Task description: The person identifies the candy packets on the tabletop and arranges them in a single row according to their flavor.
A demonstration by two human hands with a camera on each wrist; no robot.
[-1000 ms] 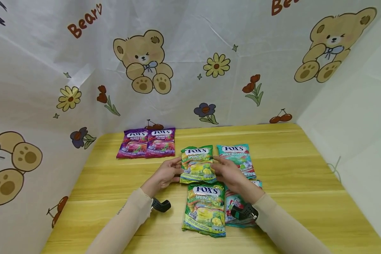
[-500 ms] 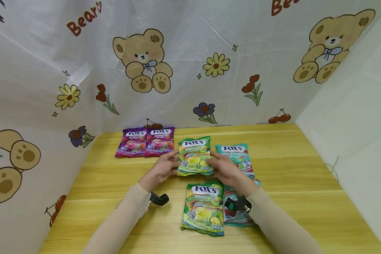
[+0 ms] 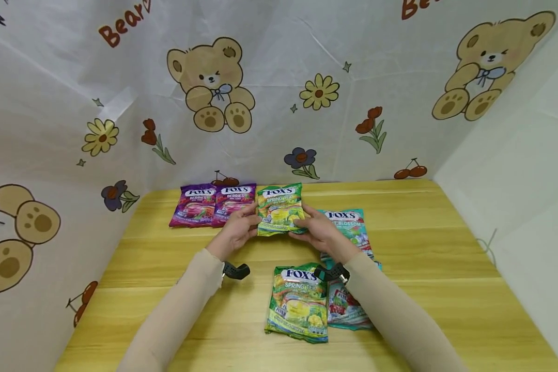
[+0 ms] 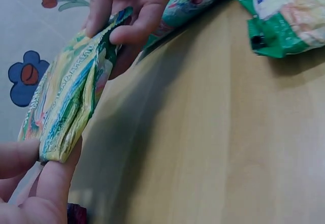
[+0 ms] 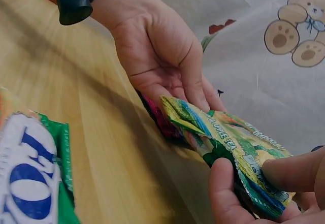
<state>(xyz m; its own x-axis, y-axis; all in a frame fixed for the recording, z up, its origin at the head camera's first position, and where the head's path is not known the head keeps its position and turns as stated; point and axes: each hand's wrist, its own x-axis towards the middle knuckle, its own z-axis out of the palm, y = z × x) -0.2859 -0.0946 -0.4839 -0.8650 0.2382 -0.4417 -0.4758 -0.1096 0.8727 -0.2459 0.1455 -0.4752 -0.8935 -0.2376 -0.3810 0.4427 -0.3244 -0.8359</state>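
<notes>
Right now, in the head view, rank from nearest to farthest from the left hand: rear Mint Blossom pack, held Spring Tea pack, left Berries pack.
1. Held Spring Tea pack: pinched in the left hand.
2. Left Berries pack: to the hand's left.
3. Rear Mint Blossom pack: well to the right.

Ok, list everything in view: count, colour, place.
Table: 1, yellowish wood, beneath the bags
Berries bags: 2, purple, table's far left
Held Spring Tea bag: 1, green-yellow, right of Berries
Near Spring Tea bag: 1, green-yellow, table's front
Mint Blossom bag: 1, teal, right of centre
Partly hidden bag: 1, teal, nearer than that
Patterned sheet: 1, white, behind table
Right-hand wall: 1, white, beside table
Cord: 1, pale, far right
Wrist devices: 2, black, one per wrist
Sleeves: 2, beige, both forearms
Left hand, right hand: 2, bare, gripping held bag
</notes>
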